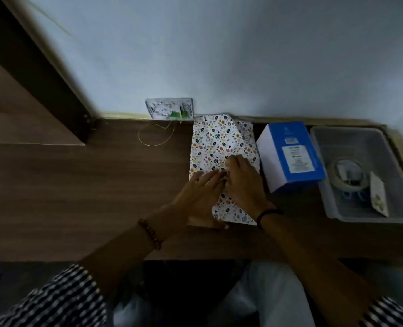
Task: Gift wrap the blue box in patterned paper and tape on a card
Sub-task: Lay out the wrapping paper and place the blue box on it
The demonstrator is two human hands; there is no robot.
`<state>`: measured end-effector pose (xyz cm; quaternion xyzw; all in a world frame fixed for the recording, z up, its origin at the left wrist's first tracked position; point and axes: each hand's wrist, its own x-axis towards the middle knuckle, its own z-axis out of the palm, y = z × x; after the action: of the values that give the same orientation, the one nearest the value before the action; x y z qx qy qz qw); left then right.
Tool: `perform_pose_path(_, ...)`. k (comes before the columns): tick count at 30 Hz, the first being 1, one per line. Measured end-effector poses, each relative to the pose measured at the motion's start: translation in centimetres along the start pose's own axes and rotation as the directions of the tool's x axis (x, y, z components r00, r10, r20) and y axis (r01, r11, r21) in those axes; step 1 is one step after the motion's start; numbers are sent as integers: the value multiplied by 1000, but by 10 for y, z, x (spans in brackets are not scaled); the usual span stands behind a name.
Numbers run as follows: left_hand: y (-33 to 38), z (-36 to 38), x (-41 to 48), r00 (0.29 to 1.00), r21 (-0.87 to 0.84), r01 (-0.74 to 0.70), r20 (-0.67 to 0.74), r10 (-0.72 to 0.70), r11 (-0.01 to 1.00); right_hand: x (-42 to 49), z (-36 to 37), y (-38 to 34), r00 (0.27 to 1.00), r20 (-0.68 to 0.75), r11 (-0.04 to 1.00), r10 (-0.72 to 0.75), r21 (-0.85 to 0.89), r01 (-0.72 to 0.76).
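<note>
Blue box (pixel 292 156): blue and white, white label on its upper face, lying unwrapped on the wooden desk (pixel 77 197), just right of the paper and touching or nearly touching the left wall of the plastic tray.

Patterned paper (pixel 215 142): white sheet with small multicoloured motifs, folded, lying flat at the desk's middle — its far end reaches the wall edge, its near end lies under the hands.

Left hand (pixel 199 197): palm down, fingers spread flat, pressing on the paper's lower left part; beaded bracelet (pixel 149 233) at the wrist.

Right hand (pixel 243 182): over the paper's lower right part, fingertips bent and pinching a fold of the sheet near its centre; dark band (pixel 267 214) at the wrist. The two hands touch at the fingertips.

Plastic tray (pixel 332 201): clear, rectangular, at the desk's right end. Contents — a roll of tape (pixel 337 178), a small card (pixel 378 197) leaning against the right side, and blue-tinted items beneath the roll, too blurred to identify.

Small printed pack (pixel 169 108): propped against the wall at the back of the desk, left of the paper's far end; green detail on it.

Loop of thin cord (pixel 154 135): yellowish, lying on the desk just below the pack.

Sleeves: black-and-white striped, at the bottom corners of the view.
</note>
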<state>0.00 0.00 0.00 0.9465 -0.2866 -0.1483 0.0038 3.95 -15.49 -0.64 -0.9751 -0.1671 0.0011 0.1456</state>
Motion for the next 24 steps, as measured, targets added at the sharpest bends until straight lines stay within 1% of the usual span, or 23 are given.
perform_pose_path(1, 0, 3, 2, 999, 1, -2, -32, 2, 1000, 5, 7, 3, 999, -38, 1000, 7, 6, -7)
perform_pose_path(2, 1, 4, 2, 997, -35, 2, -81, -5, 999, 10, 13, 8, 996, -90, 999, 26, 27, -24)
perform_pose_path(4, -3, 13, 1, 975, -26, -51, -217, 44, 998, 18, 19, 10, 987, -150, 998, 54, 39, -49)
perform_pose_path(6, -3, 21, 0, 954, -36, -90, -290, 75, 995, 26, 26, 14, 982, -181, 998, 54, 34, -49)
perform_pose_path(8, -2, 34, 2, 930, 5, -111, -352, 105, 994, 34, 26, 15, 981, -189, 999, 35, -6, -37)
perform_pose_path(11, 6, 49, 4, 923, 3, -86, -375, 81, 996, 39, 23, 14, 989, -151, 1000, 13, -17, -16)
perform_pose_path(14, 21, 55, 2, 929, 49, 11, -370, 8, 999, 34, 17, 14, 993, -118, 998, 2, 60, 5)
perform_pose_path(17, 42, 51, -2, 961, 58, 134, -252, -115, 989, 18, 8, 12, 997, -78, 992, -7, 126, 16)
perform_pose_path(18, 46, 48, -4, 962, 50, 171, -226, -156, 984, 12, 4, 11, 997, -79, 990, -4, 142, 15)
perform_pose_path(19, 49, 46, -6, 955, 24, 193, -232, -182, 981, 7, 2, 11, 996, -86, 987, -2, 160, 16)
perform_pose_path(20, 49, 46, -5, 943, -43, 202, -261, -207, 978, 2, 1, 13, 994, -108, 982, -8, 185, 28)
perform_pose_path(21, 50, 45, -8, 920, -142, 200, -312, -235, 970, -6, -2, 13, 986, -163, 977, -22, 207, 56)
perform_pose_path(22, 50, 44, -11, 893, -284, 163, -364, -264, 945, -13, -5, 14, 970, -243, 971, -31, 222, 87)
perform_pose_path(23, 50, 44, -13, 857, -431, 98, -422, -297, 897, -18, -8, 15, 942, -336, 968, -26, 227, 107)
perform_pose_path(24, 50, 45, -16, 803, -540, 9, -497, -327, 842, -24, -12, 15, 903, -429, 968, -17, 218, 122)
